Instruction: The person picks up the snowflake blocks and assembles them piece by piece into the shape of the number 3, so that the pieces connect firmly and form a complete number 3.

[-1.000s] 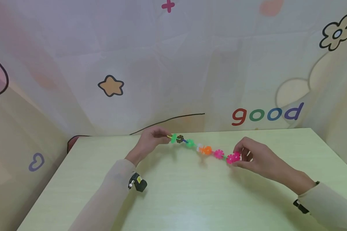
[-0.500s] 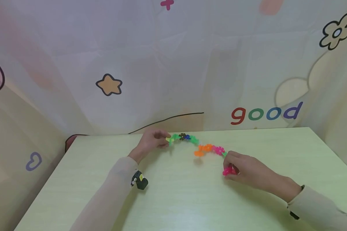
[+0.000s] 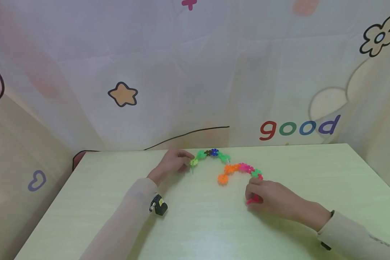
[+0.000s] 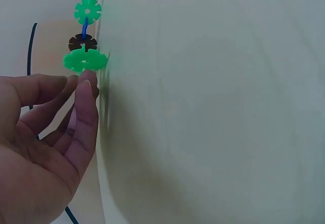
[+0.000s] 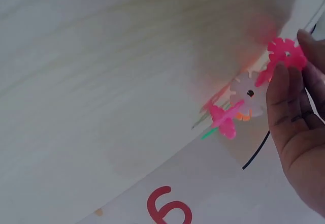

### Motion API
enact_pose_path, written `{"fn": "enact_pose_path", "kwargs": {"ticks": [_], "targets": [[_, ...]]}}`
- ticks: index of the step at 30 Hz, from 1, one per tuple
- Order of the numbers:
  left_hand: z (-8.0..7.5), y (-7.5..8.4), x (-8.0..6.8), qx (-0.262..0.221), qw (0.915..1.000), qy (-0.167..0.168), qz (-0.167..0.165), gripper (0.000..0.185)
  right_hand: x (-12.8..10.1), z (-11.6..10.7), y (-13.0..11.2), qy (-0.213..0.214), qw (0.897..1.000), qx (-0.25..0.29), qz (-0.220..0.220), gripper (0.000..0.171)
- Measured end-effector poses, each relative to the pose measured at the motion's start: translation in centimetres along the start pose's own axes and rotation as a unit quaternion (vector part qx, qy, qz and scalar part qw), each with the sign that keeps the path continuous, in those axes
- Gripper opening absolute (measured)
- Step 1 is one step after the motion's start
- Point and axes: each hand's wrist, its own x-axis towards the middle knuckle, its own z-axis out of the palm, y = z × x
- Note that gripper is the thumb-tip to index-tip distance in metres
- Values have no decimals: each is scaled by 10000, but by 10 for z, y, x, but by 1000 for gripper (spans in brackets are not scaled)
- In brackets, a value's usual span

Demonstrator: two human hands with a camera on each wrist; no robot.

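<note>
A chain of notched, flower-shaped plastic discs point(image 3: 244, 167) curves across the far half of the table in the head view. My left hand point(image 3: 173, 162) pinches its left end, by a yellow-green disc point(image 3: 194, 162). From there run green, dark brown, blue, green, orange and pink pieces. An orange disc point(image 3: 222, 179) juts from the middle toward me. Between the fingertips of my right hand point(image 3: 271, 198) is a pink disc point(image 3: 254, 199) at the chain's other end. The right wrist view shows this pink disc point(image 5: 287, 54) beside a whitish disc point(image 5: 249, 93).
A pale wooden table point(image 3: 195, 224) lies under both hands. Behind it hangs a printed cloth point(image 3: 182, 90) with a star, a flower and the word "good". Black cameras sit at both wrists, one of them the left wrist camera point(image 3: 159, 205).
The chain, stretched nearly straight between the hands before, now bends in arcs closer to the table. My right hand has come nearer to me and slightly left; the left has lowered a little.
</note>
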Motion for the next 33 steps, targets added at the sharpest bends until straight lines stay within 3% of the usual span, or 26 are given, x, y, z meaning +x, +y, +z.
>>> {"fn": "enact_pose_path", "kwargs": {"ticks": [5, 9, 11, 14, 20, 25, 33], "targets": [[-1, 0, -4, 264, 9996, 121, 22, 24, 3, -22, 9, 233, 9967, 715, 309, 18], [-3, -3, -10, 342, 9979, 543, 68, 25, 12, -42, 32, 674, 9878, 1212, 710, 18], [-2, -3, -17, 347, 9964, 778, -1, 24, 19, -49, 45, 692, 9827, 1410, 980, 18], [1, -2, -29, 325, 9946, 978, -149, 25, 30, -54, 64, 492, 9755, 1726, 1277, 25], [12, -1, -44, 19, 9950, 963, -261, 31, 49, -49, 93, -381, 9589, 2289, 1635, 38], [18, 1, -43, -212, 9944, 982, -334, 30, 57, -43, 102, -1019, 9480, 2389, 1841, 40], [21, 5, -36, -162, 9927, 1112, -445, 24, 63, -45, 100, -1150, 9457, 2391, 1878, 24]]}}
